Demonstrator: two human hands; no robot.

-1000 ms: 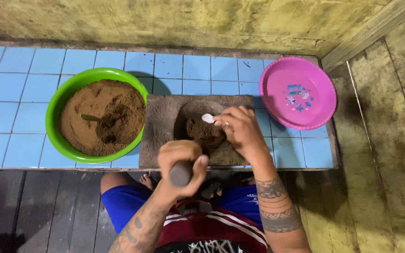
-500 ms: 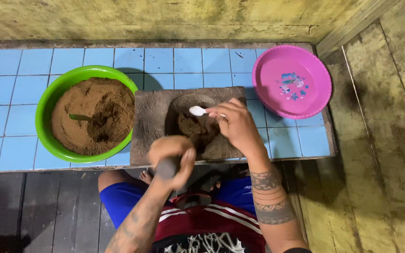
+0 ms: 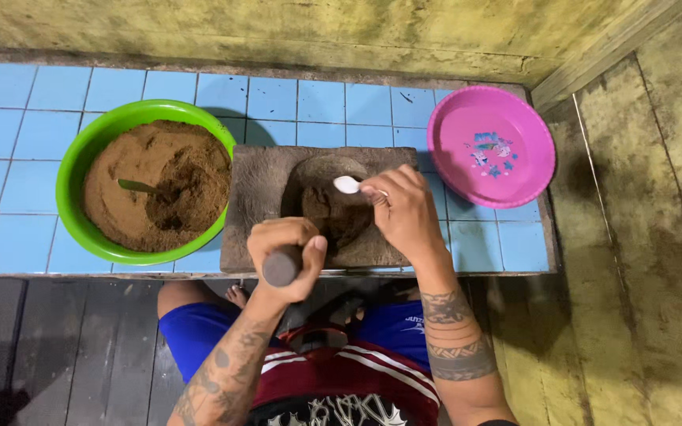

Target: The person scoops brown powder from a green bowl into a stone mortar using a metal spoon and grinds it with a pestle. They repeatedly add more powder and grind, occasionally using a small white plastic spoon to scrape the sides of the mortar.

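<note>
Blue tiles cover the counter (image 3: 9, 158) you work at, under a stained yellow wall along the top of the frame. At centre lies the stone grinding slab (image 3: 266, 197), and in its round hollow sits a dark brown lump of paste (image 3: 337, 217). Your white spoon (image 3: 349, 184) rests over the upper edge of that lump, its bowl pointing to the left and its handle running right into your right hand (image 3: 404, 213), which pinches it between thumb and fingers. So the paste lies just below and left of that hand, touching or nearly touching the spoon; which one you cannot tell. Your left hand (image 3: 286, 248) is clenched around a dark stone pestle (image 3: 281, 267), held upright at the slab's lower edge, close beside the paste. Of the 2 hands, the right is nearer. To the left, the green bowl (image 3: 69, 170) holds brown powder with a green spoon (image 3: 140, 187) stuck in it; at upper right sits a pink plate (image 3: 515, 118).
</note>
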